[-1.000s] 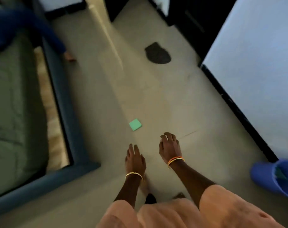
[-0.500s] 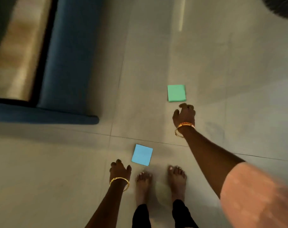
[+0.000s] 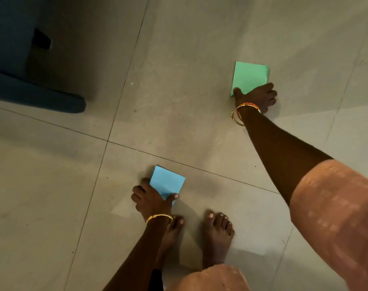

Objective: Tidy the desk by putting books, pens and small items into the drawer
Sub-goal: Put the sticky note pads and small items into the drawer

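Two small pads of sticky notes lie on the grey tiled floor. My right hand (image 3: pixel 257 97) grips the near edge of the green pad (image 3: pixel 250 76) at the upper right, thumb on top and fingers curled at its side. My left hand (image 3: pixel 151 199) grips the near corner of the blue pad (image 3: pixel 166 182) just ahead of my feet, thumb lying across it. Both pads look flat on the floor or barely raised; I cannot tell which. No desk or drawer is in view.
My two bare feet (image 3: pixel 217 232) stand just behind the blue pad. A dark blue bed frame corner (image 3: pixel 42 97) juts in from the left, with deep shadow beneath it. Grey floor tiles (image 3: pixel 179 114) fill the remainder of the view.
The view dropped closer to the floor. My right hand reached forward and closed on the green pad. My left hand moved to the right and closed on the blue pad.
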`<state>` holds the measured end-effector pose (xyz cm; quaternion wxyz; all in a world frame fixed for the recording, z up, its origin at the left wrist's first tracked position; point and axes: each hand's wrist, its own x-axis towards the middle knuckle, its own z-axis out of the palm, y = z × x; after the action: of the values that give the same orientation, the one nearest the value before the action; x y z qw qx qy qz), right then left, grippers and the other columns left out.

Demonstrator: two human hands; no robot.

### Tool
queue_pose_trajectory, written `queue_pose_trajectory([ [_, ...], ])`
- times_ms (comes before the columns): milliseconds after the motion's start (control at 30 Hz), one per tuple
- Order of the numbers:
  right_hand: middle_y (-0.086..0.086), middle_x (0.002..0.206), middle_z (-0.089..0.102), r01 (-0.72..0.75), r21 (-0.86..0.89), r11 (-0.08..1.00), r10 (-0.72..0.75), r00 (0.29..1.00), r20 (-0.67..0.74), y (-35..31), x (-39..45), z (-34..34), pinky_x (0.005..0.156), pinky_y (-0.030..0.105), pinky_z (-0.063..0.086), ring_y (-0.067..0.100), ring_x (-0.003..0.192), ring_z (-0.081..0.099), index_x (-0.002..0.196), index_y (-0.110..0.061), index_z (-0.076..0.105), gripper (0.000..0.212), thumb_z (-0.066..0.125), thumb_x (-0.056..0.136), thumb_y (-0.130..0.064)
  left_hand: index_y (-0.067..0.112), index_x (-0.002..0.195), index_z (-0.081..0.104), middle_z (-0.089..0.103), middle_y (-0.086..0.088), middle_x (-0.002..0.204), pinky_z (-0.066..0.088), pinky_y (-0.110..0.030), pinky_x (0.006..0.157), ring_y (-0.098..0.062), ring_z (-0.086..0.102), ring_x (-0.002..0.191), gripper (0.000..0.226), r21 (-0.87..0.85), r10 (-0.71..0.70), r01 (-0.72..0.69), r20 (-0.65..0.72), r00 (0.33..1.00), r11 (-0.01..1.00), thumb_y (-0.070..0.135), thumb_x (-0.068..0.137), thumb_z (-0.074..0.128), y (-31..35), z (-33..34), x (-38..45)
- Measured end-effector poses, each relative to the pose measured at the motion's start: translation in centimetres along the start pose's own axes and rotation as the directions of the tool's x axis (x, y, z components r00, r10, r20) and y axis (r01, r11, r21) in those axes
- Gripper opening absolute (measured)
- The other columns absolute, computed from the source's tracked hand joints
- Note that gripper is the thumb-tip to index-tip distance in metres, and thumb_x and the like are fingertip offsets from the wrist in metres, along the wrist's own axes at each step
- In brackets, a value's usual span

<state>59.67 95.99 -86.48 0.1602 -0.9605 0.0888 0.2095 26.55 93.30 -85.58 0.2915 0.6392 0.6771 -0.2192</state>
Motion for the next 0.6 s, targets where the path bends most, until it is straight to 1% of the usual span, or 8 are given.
queue_pose_trajectory([
  [67,0.016,0.142,0.034,-0.057,0.000,0.998,0.057,0.998,0.016,-0.5,0.2,-0.1,0.101,0.039,0.039,0.031,0.130,0.035,0.139,-0.004,0.025,0.092,0.074,0.073,-0.046,0.002,0.121,0.041,0.043,-0.018,0.120,0.045,-0.047,0.084,-0.037,0.041,0.112,0.099,-0.029,0.008,-0.007,0.037,0.999,1.000,0.038,0.045,0.092,0.0,-0.6,0.5],
  [167,0.014,0.137,0.045,-0.200,0.175,0.964,0.177,0.974,0.140,-0.4,0.7,-0.5,0.101,0.038,0.040,0.030,0.127,0.045,0.135,-0.005,0.030,0.086,0.079,0.072,-0.037,0.000,0.120,0.044,0.039,-0.020,0.121,0.047,-0.045,0.085,-0.040,0.050,0.105,0.087,-0.091,-0.030,0.042,0.126,0.992,0.995,0.028,0.052,0.091,0.4,-1.5,1.3],
  [300,0.013,0.124,0.060,-0.286,0.508,0.813,0.182,0.952,0.246,0.9,-0.1,-0.7,0.096,0.036,0.048,0.028,0.110,0.059,0.122,-0.004,0.051,0.051,0.075,0.078,-0.015,0.004,0.115,0.060,0.047,-0.020,0.116,0.049,-0.041,0.086,-0.038,0.055,0.101,0.059,-0.092,-0.003,0.023,0.209,0.978,0.996,0.031,0.068,0.082,1.2,-2.2,2.0],
  [333,0.015,0.121,0.061,-0.304,0.581,0.755,0.165,0.946,0.280,1.5,-0.7,-1.2,0.090,0.037,0.052,0.028,0.101,0.062,0.119,-0.004,0.054,0.042,0.071,0.081,-0.010,0.004,0.111,0.062,0.052,-0.020,0.113,0.050,-0.039,0.084,-0.037,0.057,0.099,0.052,-0.121,0.017,0.011,0.234,0.972,0.993,0.030,0.070,0.081,1.4,-2.7,1.8],
  [400,0.014,0.109,0.061,-0.374,0.712,0.594,0.122,0.917,0.380,2.4,-2.7,-2.3,0.063,0.032,0.057,0.022,0.075,0.062,0.113,-0.005,0.055,0.027,0.060,0.087,0.000,0.003,0.103,0.063,0.063,-0.019,0.106,0.049,-0.033,0.077,-0.034,0.061,0.094,0.038,-0.219,0.043,0.023,0.293,0.955,0.975,0.023,0.074,0.077,1.9,-4.2,1.0],
  [467,0.015,0.102,0.059,-0.444,0.731,0.519,0.090,0.878,0.470,3.3,-5.6,-3.9,0.045,0.023,0.052,0.015,0.054,0.063,0.118,-0.003,0.054,0.030,0.053,0.089,0.006,0.001,0.103,0.060,0.064,-0.019,0.104,0.046,-0.032,0.075,-0.034,0.061,0.094,0.034,-0.284,0.061,0.033,0.316,0.947,0.958,0.018,0.077,0.075,2.6,-5.9,-0.2],
  [533,0.015,0.103,0.059,-0.513,0.695,0.504,0.098,0.834,0.544,4.4,-8.8,-6.4,0.045,0.023,0.051,0.010,0.044,0.064,0.127,-0.002,0.049,0.036,0.048,0.092,0.006,0.000,0.107,0.057,0.062,-0.020,0.106,0.047,-0.035,0.078,-0.035,0.060,0.096,0.034,-0.326,0.074,0.036,0.317,0.946,0.945,0.014,0.080,0.071,3.7,-8.3,-2.4],
  [600,0.013,0.107,0.059,-0.591,0.665,0.457,0.133,0.784,0.606,5.4,-12.3,-9.8,0.053,0.027,0.051,0.009,0.048,0.066,0.130,-0.005,0.046,0.038,0.043,0.093,0.006,0.001,0.110,0.055,0.060,-0.022,0.110,0.052,-0.044,0.085,-0.038,0.059,0.099,0.031,-0.332,0.075,0.044,0.335,0.939,0.942,0.011,0.083,0.066,4.9,-11.1,-4.8],
])
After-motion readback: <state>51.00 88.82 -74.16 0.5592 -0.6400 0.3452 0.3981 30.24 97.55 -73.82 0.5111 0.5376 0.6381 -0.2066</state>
